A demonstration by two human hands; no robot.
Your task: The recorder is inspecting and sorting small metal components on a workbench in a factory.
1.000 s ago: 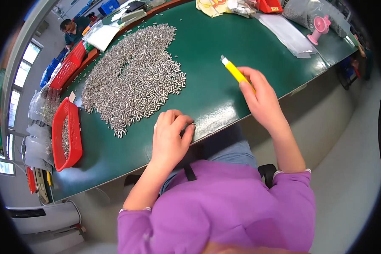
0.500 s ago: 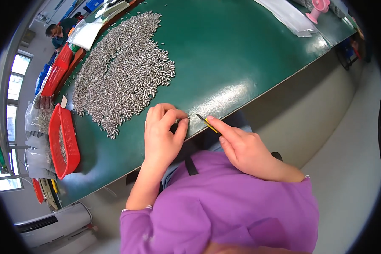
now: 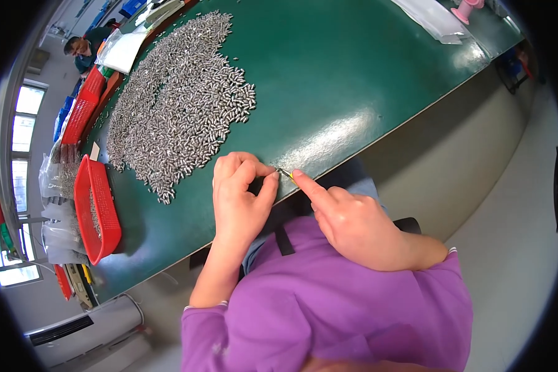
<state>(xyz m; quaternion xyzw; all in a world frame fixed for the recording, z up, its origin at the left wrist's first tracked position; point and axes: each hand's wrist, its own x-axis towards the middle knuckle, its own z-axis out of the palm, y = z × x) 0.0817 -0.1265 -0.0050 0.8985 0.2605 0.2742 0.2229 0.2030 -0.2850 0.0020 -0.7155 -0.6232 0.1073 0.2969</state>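
A person in a purple top (image 3: 328,297) sits at a green table (image 3: 316,68), both hands meeting just above its near edge. The left hand (image 3: 239,192) has thumb and forefinger drawn together at the tips, seemingly pinching a tiny piece (image 3: 278,170) too small for me to identify. The right hand (image 3: 356,226) grips a slim yellow knife (image 3: 289,175), mostly hidden, its dark blade angled to those fingertips; the forefinger stretches along it, probably to steer the point finely. Beyond the left hand spreads a pile of small silvery metal pieces (image 3: 180,105), heaped (I'd guess) within easy reach while leaving the near edge free for close work. At the table's left end stands a red basket (image 3: 110,217) with more metal pieces inside, perhaps set aside from the pile.
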